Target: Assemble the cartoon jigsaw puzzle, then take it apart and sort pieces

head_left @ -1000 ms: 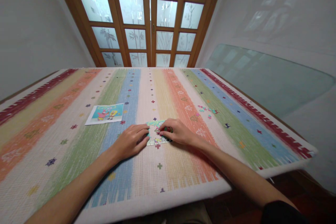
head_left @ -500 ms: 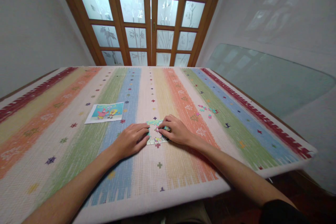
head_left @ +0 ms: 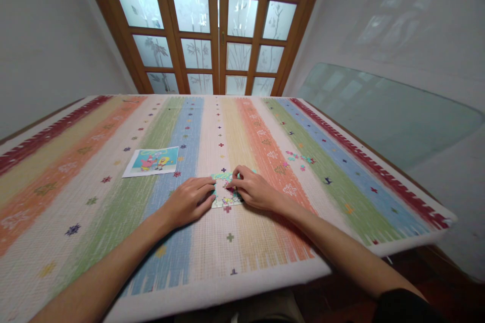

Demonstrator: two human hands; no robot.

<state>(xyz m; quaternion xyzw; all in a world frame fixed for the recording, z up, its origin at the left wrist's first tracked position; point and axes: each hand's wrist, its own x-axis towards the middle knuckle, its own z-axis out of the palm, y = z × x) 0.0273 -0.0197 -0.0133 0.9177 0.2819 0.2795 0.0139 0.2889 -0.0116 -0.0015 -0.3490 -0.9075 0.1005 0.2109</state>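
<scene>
A partly assembled jigsaw puzzle (head_left: 221,203) lies flat on the striped tablecloth in front of me, with a gap in its middle through which the cloth shows. My left hand (head_left: 194,199) rests at the puzzle's left edge, fingers laid out against the border and the palm down. Over the right part of the puzzle, my right hand (head_left: 250,187) has thumb and fingertips pinched at a small dark-reddish puzzle piece (head_left: 229,186) at the gap. The fingers partly cover this piece and the puzzle's right side.
A printed picture of two cartoon figures (head_left: 151,162) lies left of the puzzle. Several loose puzzle pieces (head_left: 302,159) are scattered to the right. The striped tablecloth (head_left: 257,242) covers the table; a glass-paned door (head_left: 220,35) stands beyond it.
My right hand's fingers have shifted and straightened slightly, with the fingertips turned down toward the gap. My left hand and the puzzle have stayed in place.
</scene>
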